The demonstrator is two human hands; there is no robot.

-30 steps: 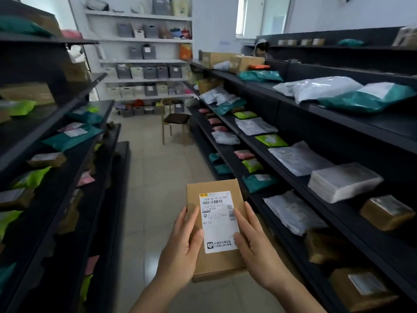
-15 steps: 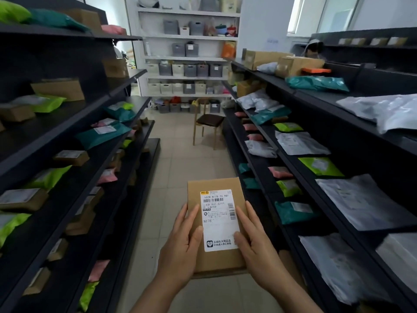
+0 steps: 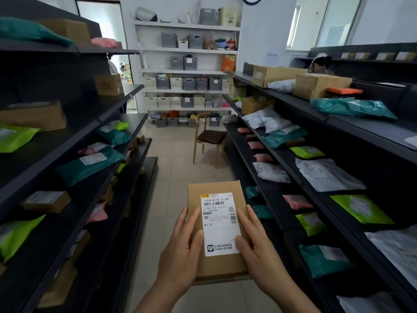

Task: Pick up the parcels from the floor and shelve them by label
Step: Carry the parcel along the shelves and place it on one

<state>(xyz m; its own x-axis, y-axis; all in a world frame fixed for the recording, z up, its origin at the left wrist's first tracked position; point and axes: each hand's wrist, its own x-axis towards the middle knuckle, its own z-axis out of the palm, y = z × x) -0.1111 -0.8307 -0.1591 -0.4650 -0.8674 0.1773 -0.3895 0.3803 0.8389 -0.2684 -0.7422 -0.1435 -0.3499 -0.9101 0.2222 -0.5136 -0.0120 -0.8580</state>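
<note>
I hold a flat brown cardboard parcel (image 3: 215,190) in front of me at waist height, over the aisle floor. Its white shipping label (image 3: 220,222) faces up and reads N178. My left hand (image 3: 182,251) grips the parcel's left edge, thumb on top next to the label. My right hand (image 3: 257,249) grips the right edge, thumb resting on the label's lower corner. Black shelving on the left (image 3: 74,141) and on the right (image 3: 300,179) lines the aisle, both loaded with teal, green, pink, white and brown parcels.
A wooden chair (image 3: 208,137) with a dark seat stands in the aisle ahead, close to the right shelving. White shelves with grey and white baskets (image 3: 187,83) fill the far wall. Light tiled floor (image 3: 178,168) runs between the racks. A doorway (image 3: 101,23) opens at the back left.
My view has swung left, from the right-hand shelving to straight down the aisle. The parcel stays in both hands, held the same way, label up.
</note>
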